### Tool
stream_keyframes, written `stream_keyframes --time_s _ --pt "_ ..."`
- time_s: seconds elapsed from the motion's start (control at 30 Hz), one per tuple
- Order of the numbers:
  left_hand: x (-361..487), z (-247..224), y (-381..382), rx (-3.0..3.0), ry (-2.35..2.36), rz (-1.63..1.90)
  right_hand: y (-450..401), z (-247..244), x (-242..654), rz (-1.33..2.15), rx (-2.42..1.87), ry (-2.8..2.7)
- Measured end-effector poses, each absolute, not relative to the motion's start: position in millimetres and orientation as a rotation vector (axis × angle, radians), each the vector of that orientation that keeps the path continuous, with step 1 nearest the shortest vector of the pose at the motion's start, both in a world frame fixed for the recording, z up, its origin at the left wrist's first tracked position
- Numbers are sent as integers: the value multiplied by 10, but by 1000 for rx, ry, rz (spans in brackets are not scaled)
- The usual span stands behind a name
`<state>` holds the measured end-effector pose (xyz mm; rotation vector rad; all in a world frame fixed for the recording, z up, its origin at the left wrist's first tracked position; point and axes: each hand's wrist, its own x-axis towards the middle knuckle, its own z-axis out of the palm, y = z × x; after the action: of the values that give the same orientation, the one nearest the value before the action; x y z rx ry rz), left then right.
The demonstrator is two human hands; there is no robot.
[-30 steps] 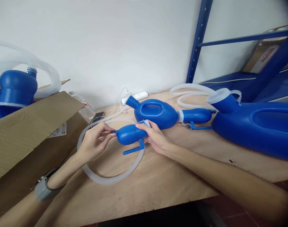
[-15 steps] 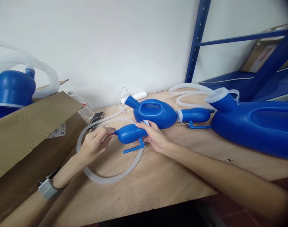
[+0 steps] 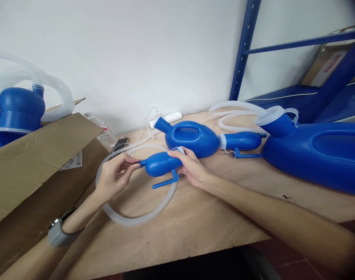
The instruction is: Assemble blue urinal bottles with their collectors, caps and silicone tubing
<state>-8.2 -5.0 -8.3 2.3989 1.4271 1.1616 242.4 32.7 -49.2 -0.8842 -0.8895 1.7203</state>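
A small blue plastic urinal bottle [image 3: 158, 163] with an L-shaped handle [image 3: 165, 182] lies sideways between my hands, above the wooden table. My right hand [image 3: 192, 167] is wrapped around its white-capped end [image 3: 181, 150], thumb on top. At the opposite end, the thumb and fingers of my left hand [image 3: 117, 171] pinch the narrow blue nozzle [image 3: 142, 163]; the fingers partly hide its tip. A translucent corrugated hose [image 3: 127, 221] loops on the table beneath. Just behind stands a larger blue urinal bottle [image 3: 208, 144] with a moulded grip.
Another small blue bottle [image 3: 244, 141] and a big blue container [image 3: 300, 155] with a white lid lie to the right. An open cardboard box [image 3: 49, 155] holding blue parts and hoses stands left. Behind are a power strip [image 3: 171, 116], a phone [image 3: 121, 144] and a clear plastic bottle [image 3: 106, 134].
My left hand has turned slightly, and its thumb and fingers have come together more tightly at the nozzle. My right hand keeps the same hold; the view has shifted a little.
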Motion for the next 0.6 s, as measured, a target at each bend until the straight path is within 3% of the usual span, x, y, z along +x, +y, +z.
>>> stream_keyframes --time_s 0.6 --pt "-67 -83 -78 2919 1448 1088 346 -506 2416 1753 -929 -875"
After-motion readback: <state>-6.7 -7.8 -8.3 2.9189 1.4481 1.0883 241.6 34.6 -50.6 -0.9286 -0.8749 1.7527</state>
